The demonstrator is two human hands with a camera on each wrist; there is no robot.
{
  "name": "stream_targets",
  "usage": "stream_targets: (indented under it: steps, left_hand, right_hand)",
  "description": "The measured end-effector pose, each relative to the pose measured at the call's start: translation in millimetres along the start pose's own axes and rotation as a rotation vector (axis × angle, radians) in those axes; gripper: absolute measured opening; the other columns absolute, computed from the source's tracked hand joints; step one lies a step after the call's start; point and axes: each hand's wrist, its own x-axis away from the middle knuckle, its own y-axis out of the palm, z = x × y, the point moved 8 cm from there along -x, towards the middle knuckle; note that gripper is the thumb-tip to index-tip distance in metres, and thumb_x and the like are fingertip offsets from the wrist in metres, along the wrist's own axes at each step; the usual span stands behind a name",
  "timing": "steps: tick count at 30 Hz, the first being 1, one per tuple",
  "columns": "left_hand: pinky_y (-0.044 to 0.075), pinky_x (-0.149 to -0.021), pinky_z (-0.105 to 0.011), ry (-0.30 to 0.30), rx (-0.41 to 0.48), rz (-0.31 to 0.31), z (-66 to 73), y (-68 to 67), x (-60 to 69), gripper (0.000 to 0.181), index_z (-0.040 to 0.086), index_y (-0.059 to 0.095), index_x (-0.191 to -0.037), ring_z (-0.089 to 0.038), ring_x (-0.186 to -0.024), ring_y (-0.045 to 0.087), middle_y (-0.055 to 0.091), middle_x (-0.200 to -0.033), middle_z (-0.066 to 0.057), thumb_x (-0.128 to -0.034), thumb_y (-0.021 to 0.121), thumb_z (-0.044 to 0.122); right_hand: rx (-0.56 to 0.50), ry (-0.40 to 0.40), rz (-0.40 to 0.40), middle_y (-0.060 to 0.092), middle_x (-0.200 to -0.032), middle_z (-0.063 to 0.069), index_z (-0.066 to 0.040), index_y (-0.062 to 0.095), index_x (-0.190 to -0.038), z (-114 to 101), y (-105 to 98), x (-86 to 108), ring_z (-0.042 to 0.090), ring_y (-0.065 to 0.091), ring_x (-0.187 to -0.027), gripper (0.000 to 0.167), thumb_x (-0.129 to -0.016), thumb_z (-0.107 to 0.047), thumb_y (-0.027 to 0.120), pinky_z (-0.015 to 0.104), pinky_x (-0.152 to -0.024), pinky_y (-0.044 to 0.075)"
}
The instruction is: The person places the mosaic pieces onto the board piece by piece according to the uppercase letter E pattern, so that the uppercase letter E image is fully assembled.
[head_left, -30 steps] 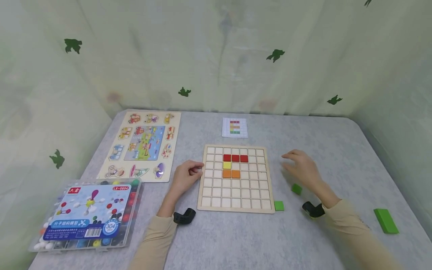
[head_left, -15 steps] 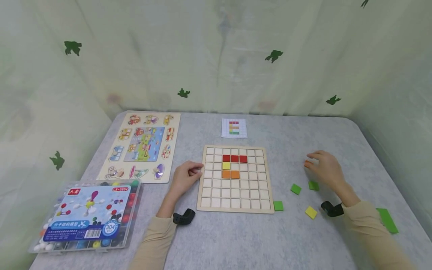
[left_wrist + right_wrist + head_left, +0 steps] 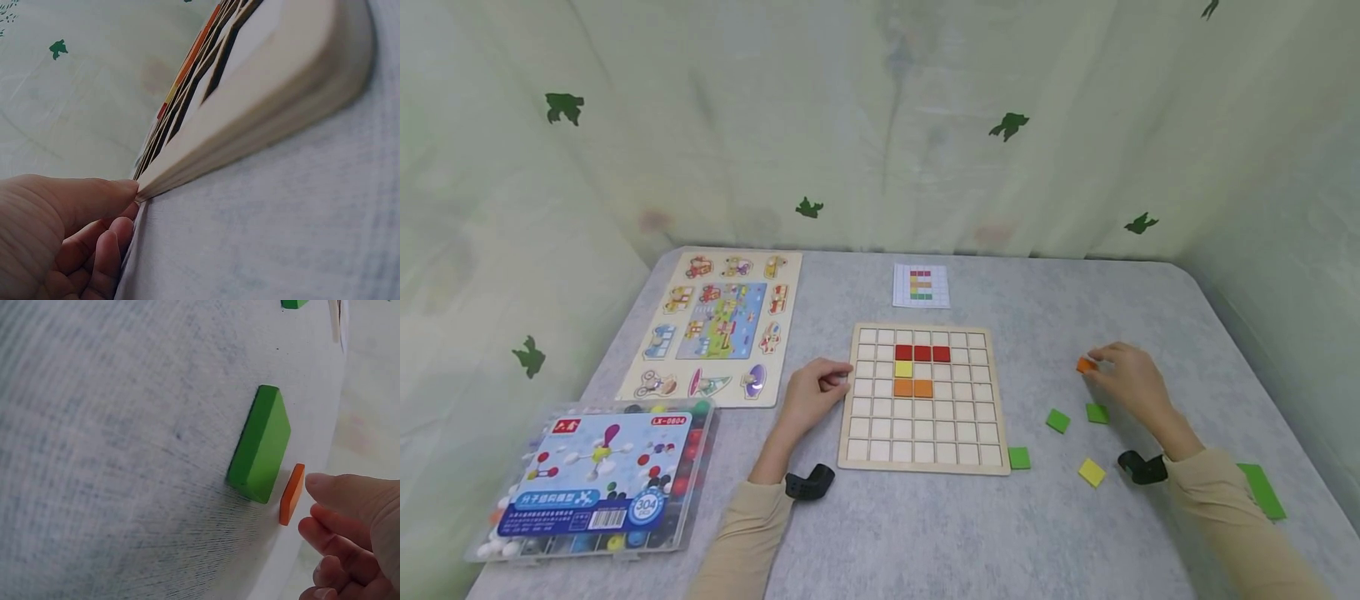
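Left hand [image 3: 812,393] is pinching the grid board [image 3: 924,429]; half-curled right hand [image 3: 1127,382], hold unclear, is risking fumbling the orange tile [image 3: 1083,365] through loose purchase.

Long beige sleeves [image 3: 739,527] are worn, and a small, black, bent device [image 3: 810,482] is noted just beside each cuff [image 3: 769,493].

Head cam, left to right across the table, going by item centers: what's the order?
Molecule-kit box → vehicle puzzle board → left hand → wooden grid board → green tile at its near right corner → second green tile → orange tile → right hand → long green block.
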Motion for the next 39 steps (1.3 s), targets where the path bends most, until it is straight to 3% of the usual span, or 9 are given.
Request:
stream_targets:
  steps: [8, 16, 24, 30, 39]
  left_hand:
    - [0.043, -0.065, -0.018, -0.007, -0.001, 0.001, 0.6, -0.5, -0.1, 0.025, 0.004, 0.070, -0.106, -0.014, -0.075, 0.056, 0.067, -0.090, -0.011, -0.0813, 0.068, 0.005]
    - [0.043, -0.065, -0.018, -0.004, 0.000, 0.007, 1.1, -0.1, 0.0, 0.025, 0.004, 0.070, -0.105, -0.014, -0.074, 0.056, 0.067, -0.089, -0.012, -0.0802, 0.069, 0.005]
    - [0.043, -0.065, -0.018, 0.008, 0.002, 0.006, 2.1, 0.0, 0.0, 0.025, 0.004, 0.070, -0.105, -0.014, -0.073, 0.056, 0.067, -0.089, -0.012, -0.0802, 0.069, 0.005]
    - [0.043, -0.065, -0.018, 0.005, -0.007, 0.002, 2.3, 0.9, 0.0, 0.025, 0.004, 0.070, -0.105, -0.014, -0.074, 0.057, 0.067, -0.090, -0.012, -0.0802, 0.069, 0.004]
    - [0.043, -0.064, -0.018, 0.002, -0.014, 0.017, 1.7, -0.9, 0.8, 0.024, 0.004, 0.070, -0.104, -0.012, -0.072, 0.056, 0.067, -0.088, -0.011, -0.0798, 0.069, 0.004]
  right_hand:
    - [0.010, -0.012, -0.024, 0.064, -0.101, 0.028, 0.009, 0.067, -0.103, 0, 6, -1.5, 0.043, 0.060, -0.091, 0.029, -0.080, -0.008, 0.069, 0.053, -0.077, 0.049]
    - [0.014, -0.051, 0.001, 0.065, -0.096, 0.026, 0.010, 0.068, -0.101, -13, 5, -2.3, 0.041, 0.061, -0.087, 0.027, -0.079, -0.007, 0.069, 0.052, -0.075, 0.049]
    - [0.003, -0.110, 0.043, 0.066, -0.094, 0.023, 0.007, 0.069, -0.099, -37, 3, -2.0, 0.037, 0.061, -0.086, 0.027, -0.078, -0.009, 0.071, 0.050, -0.074, 0.050]
    - [0.001, -0.149, 0.027, 0.066, -0.095, 0.019, 0.004, 0.069, -0.101, -63, 4, -1.1, 0.034, 0.061, -0.087, 0.026, -0.079, -0.009, 0.071, 0.047, -0.074, 0.051]
    - [-0.019, -0.305, 0.067, 0.069, -0.088, 0.010, 0.000, 0.072, -0.095, -111, 16, 0.3, 0.027, 0.062, -0.085, 0.022, -0.075, -0.008, 0.075, 0.041, -0.073, 0.052]
